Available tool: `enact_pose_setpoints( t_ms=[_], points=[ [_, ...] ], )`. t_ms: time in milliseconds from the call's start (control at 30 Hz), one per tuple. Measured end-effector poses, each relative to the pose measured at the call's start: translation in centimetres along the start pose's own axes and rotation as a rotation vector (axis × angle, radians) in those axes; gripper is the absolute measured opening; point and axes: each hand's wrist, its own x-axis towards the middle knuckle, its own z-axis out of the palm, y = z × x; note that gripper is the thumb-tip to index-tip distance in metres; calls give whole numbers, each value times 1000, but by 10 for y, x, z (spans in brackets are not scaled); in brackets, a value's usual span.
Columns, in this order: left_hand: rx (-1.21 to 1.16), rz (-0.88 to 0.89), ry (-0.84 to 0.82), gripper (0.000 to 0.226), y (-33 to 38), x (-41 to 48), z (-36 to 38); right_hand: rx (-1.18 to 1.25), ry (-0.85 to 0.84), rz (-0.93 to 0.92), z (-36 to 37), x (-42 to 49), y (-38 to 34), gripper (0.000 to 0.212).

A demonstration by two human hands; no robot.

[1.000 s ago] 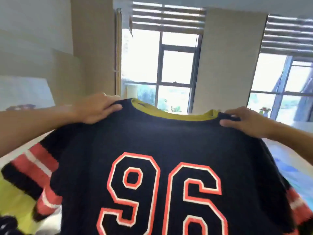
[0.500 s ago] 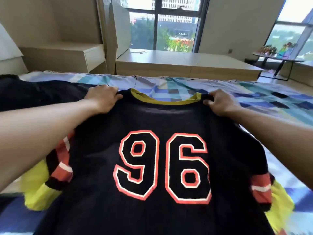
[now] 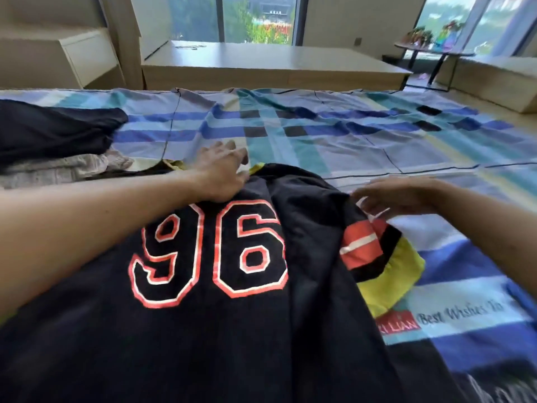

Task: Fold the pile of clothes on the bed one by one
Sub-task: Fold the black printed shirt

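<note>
Now, jersey: the soft black knit jersey with an orange-outlined 96 and a yellow collar (image 3: 232, 286) lies number-up on the blue plaid bed sheet (image 3: 348, 132), rumpled along our right.
Left hand: our left hand (image 3: 220, 173) presses flat just below the collar, fingers spread, gripping nothing.
Right hand: our right hand (image 3: 398, 196) hovers at the shoulder, fingers loose, holding nothing.
Handling: we judge it light, limp and not slippery. It is best taken at the shoulder seams or the striped sleeve (image 3: 363, 245).
Change: half a second ago both hands pinched the shoulders. Now they have let go and the jersey lies flatter.
Pile: dark and grey clothes (image 3: 58, 146) wait at left.
</note>
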Motion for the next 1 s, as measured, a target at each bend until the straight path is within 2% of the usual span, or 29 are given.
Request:
enact_pose_setpoints(
  t_ms=[67, 133, 233, 300, 467, 567, 633, 667, 767, 800, 867, 933, 1000],
  points=[
    [-126, 94, -90, 33, 44, 2, 9, -62, -65, 18, -2, -23, 16, 22],
    [-152, 131, -191, 35, 75, 2, 23, -109, -87, 45, 0, -37, 27, 34],
    [-159, 75, -297, 46, 99, 0, 44, -97, -62, 65, -3, -54, 36, 22],
    [-195, 28, -316, 56, 104, -1, 51, 17, 49, 29, -20, -63, 40, 6],
    [-203, -76, -307, 74, 102, -9, 57, 505, 299, -66, -83, -85, 47, 24],
    [-129, -93, -336, 81, 101, -14, 67, 564, 456, -21, -86, -82, 61, 26],
    [-88, -111, -377, 83, 105, -18, 76, 587, 496, -15, -76, -78, 74, 25],
    [-76, -124, -383, 85, 108, -20, 79, 602, 466, -20, -71, -78, 80, 30],
    [-56, -141, -351, 88, 112, -25, 87, 540, 250, 22, -61, -79, 101, 74],
    [-51, -143, -345, 88, 111, -25, 89, 517, 187, 11, -60, -80, 106, 71],
    [-38, -148, -334, 89, 112, -27, 91, 517, 98, -7, -56, -85, 108, 38],
    [-18, -152, -321, 89, 114, -28, 94, 518, 144, -14, -55, -89, 106, 9],
    [-12, -154, -311, 90, 114, -28, 94, 544, 211, -35, -61, -92, 100, 12]
  ],
)
